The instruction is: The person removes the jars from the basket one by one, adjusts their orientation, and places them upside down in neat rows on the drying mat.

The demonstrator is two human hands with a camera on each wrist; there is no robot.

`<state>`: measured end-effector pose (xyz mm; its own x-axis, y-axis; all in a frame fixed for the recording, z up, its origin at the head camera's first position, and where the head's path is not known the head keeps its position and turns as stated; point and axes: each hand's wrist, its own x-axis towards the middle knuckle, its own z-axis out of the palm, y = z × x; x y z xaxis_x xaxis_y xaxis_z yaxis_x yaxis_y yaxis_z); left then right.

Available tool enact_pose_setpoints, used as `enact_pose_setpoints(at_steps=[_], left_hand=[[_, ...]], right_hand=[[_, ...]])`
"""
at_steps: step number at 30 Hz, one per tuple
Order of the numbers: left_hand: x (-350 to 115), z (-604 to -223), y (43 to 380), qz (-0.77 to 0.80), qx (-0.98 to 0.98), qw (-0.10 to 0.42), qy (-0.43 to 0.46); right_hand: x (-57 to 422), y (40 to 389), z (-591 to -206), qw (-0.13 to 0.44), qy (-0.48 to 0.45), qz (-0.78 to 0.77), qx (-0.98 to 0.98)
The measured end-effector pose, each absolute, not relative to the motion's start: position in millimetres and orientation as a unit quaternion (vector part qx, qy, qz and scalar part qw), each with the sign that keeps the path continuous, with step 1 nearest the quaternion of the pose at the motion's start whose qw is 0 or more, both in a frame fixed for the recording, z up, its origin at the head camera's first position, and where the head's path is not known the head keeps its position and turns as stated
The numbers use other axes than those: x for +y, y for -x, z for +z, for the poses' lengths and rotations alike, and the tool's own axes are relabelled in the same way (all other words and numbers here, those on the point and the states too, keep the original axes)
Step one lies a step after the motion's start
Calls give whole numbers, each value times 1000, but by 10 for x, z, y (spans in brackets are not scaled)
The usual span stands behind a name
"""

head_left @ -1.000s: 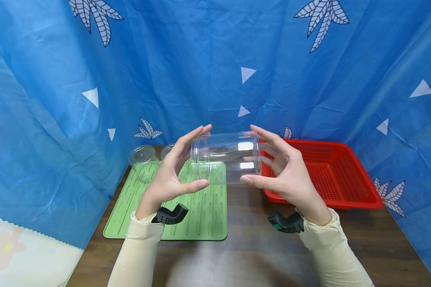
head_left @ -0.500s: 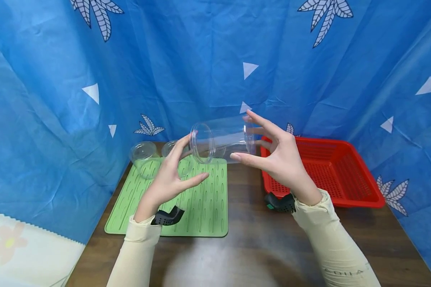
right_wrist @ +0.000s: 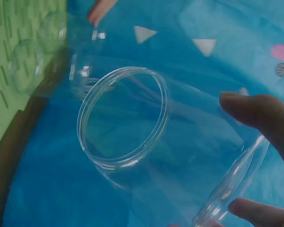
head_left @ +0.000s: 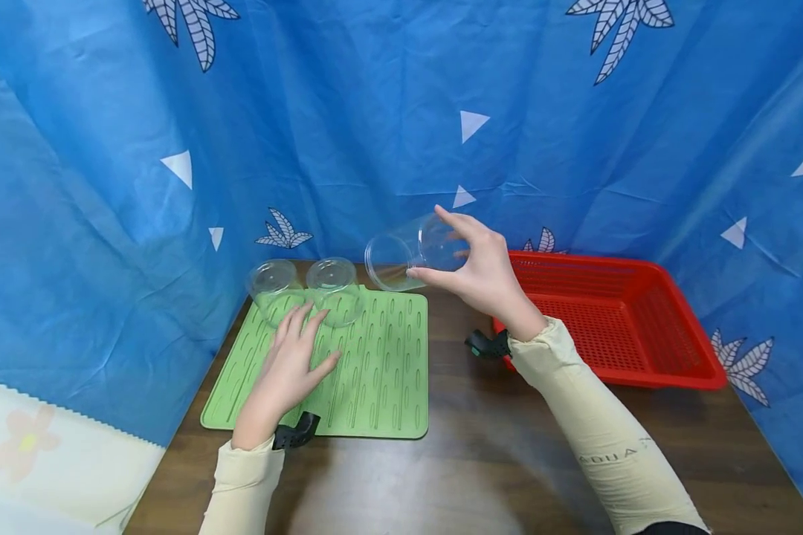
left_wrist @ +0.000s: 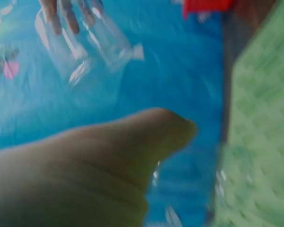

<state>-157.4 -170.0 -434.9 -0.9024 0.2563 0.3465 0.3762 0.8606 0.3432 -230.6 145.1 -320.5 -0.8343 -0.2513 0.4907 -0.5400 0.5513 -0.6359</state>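
My right hand (head_left: 482, 267) grips a clear plastic jar (head_left: 401, 256) around one end, holding it tilted in the air above the back edge of the green mat (head_left: 388, 371). In the right wrist view the ringed rim of the jar (right_wrist: 123, 163) faces left. Two more clear jars stand at the mat's back left: a left one (head_left: 274, 279) and a right one (head_left: 334, 276). My left hand (head_left: 288, 371) is over the mat in front of these two, fingers spread and holding nothing. Whether its fingertips touch a jar I cannot tell.
A red plastic basket (head_left: 616, 327) with perforated walls sits at the right on the brown wooden table (head_left: 468, 461). A blue patterned curtain (head_left: 375, 134) hangs close behind the table and along its sides.
My left hand has let go of the jar and moved down and left over the mat. My right hand has carried the jar a little left, tilting it.
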Motion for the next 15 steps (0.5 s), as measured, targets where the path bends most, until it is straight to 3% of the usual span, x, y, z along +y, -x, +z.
enact_pose_setpoints(at_steps=[10, 15], left_hand=[[-2225, -4846, 1176, -196, -980, -18, 26], [-2387, -5040, 1069, -204, -977, -57, -15]], right_hand=[[1120, 2584, -3454, 153, -228, 304, -912], [986, 2680, -3554, 140, -228, 263, -927]])
